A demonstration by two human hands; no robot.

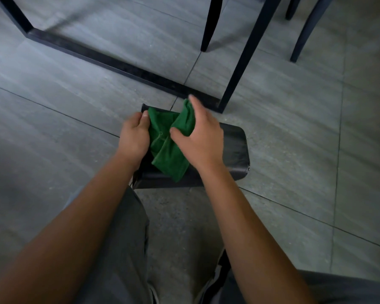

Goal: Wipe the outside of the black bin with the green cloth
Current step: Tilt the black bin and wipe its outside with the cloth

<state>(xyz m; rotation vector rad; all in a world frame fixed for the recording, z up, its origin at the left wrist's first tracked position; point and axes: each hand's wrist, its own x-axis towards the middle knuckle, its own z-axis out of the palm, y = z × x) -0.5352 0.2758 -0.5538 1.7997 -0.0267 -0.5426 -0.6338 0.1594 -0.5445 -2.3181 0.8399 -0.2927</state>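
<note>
Forearms reach forward and down over the black bin [233, 148], which lies on the grey tiled floor [64, 110] near a black table frame [110, 60]. Left hand [133, 137] curls its fingers around the green cloth [167, 148]'s left edge. Right hand [201, 137], fingers loosely spread, pinches the cloth's far right fold above the bin.

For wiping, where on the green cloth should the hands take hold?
Judging by its pose, take the bunched upper part of the green cloth, from above. The left hand and right hand already flank it there, while its lower corner hangs loose over the black bin.
</note>
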